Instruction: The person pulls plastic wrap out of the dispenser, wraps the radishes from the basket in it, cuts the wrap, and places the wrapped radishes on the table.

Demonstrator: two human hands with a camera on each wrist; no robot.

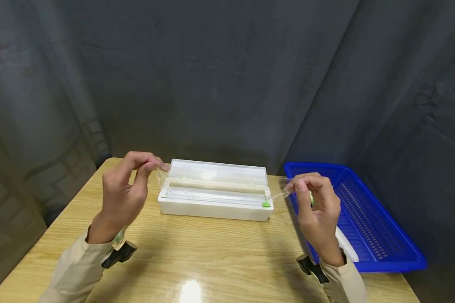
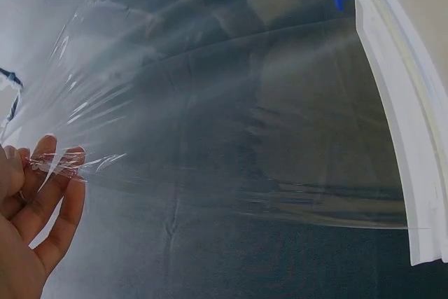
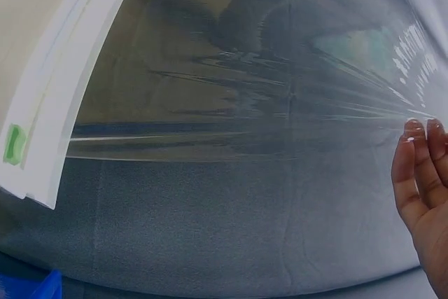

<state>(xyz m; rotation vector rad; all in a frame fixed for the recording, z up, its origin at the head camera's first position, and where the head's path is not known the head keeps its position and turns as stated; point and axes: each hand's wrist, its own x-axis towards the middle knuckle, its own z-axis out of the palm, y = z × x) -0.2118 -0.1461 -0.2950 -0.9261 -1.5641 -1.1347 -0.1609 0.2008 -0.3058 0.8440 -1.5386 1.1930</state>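
A clear sheet of cling film (image 2: pixel 210 117) stretches from a long white dispenser box (image 1: pixel 214 209) toward me. My left hand (image 1: pixel 123 193) pinches one corner of the film between thumb and fingers, where it bunches into creases. The opposite corner is pinched by my right hand (image 1: pixel 320 210), and folds fan out from those fingertips in the right wrist view. Both hands are raised above the table, one on either side of the box. The box's lid (image 1: pixel 220 170) stands up at the back. A green slider cutter (image 1: pixel 266 204) sits at the right end of its front edge.
The box stands near the back of a wooden table (image 1: pixel 212 248). To the right is a blue plastic basket (image 1: pixel 394 235) holding a white elongated object (image 1: pixel 346 246), partly hidden by my right hand. A dark curtain (image 1: pixel 220 84) hangs behind the table.
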